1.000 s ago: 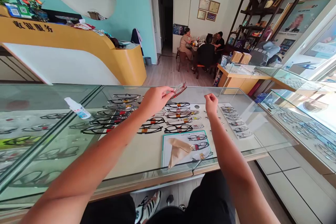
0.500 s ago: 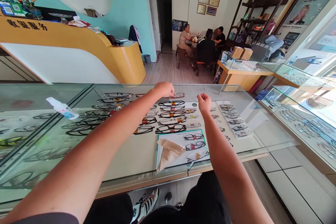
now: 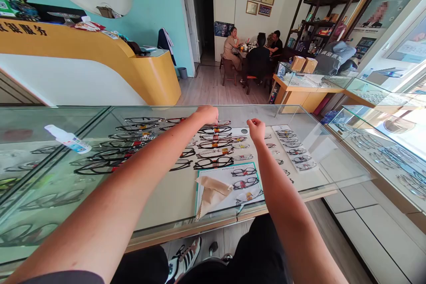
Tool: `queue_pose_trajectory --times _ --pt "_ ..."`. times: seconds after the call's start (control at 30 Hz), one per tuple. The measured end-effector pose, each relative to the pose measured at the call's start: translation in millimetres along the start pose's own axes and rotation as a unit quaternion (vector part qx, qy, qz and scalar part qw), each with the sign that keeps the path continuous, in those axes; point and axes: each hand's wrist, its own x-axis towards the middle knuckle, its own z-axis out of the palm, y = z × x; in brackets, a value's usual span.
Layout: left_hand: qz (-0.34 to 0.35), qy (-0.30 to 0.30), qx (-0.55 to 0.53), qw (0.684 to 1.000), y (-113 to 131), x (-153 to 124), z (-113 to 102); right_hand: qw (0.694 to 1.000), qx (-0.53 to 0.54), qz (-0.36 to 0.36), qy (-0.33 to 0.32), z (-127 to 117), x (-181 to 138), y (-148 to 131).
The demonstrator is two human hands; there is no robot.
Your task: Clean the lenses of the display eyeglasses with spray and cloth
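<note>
Both arms reach out over a glass display counter (image 3: pixel 163 219) filled with rows of eyeglasses (image 3: pixel 214 163). My left hand (image 3: pixel 207 115) is at the far side, its fingers bent together and pointing down beside a pair of glasses (image 3: pixel 225 123) in the back row. Whatever sits between those fingertips is too small or hidden to make out. To its right, my right hand (image 3: pixel 257 130) is closed with thumb and forefinger pinched together, above the counter; any thing in that pinch cannot be made out. A beige cleaning cloth (image 3: pixel 211 195) lies nearer me, over a white card.
A white spray bottle (image 3: pixel 68 138) lies on the counter at the left. Glasses on a white tray (image 3: pixel 296 148) sit at the right. Beyond are a yellow reception desk (image 3: pixel 156 77), several people (image 3: pixel 259 60) seated at a table, and more glass showcases (image 3: pixel 382 142).
The view has shifted slightly, so the counter and room appear a little further left. Both hands keep nearly the same pose and place.
</note>
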Motion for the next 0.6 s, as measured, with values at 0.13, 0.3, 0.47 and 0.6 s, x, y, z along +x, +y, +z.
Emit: queue_pose_trajectory --times 0.13,0.3,0.47,0.6 --pt "0.022 0.078 -0.004 0.997 -2.7 -33.8 -11.3 1.000 -0.015 0.002 0.001 -1.3 1.9 2.7" --pt "0.044 0.149 -0.040 0.987 -25.0 -116.3 -14.1 1.000 -0.016 -0.005 0.008 -2.0 4.7 7.7" --pt "0.078 0.224 -0.160 0.958 -68.0 -198.1 3.6 1.000 -0.009 -0.010 0.018 -5.0 8.5 11.7" --pt "0.111 0.180 -0.237 0.948 -98.4 -226.2 21.6 1.000 -0.003 -0.009 0.023 -8.4 8.4 12.4"
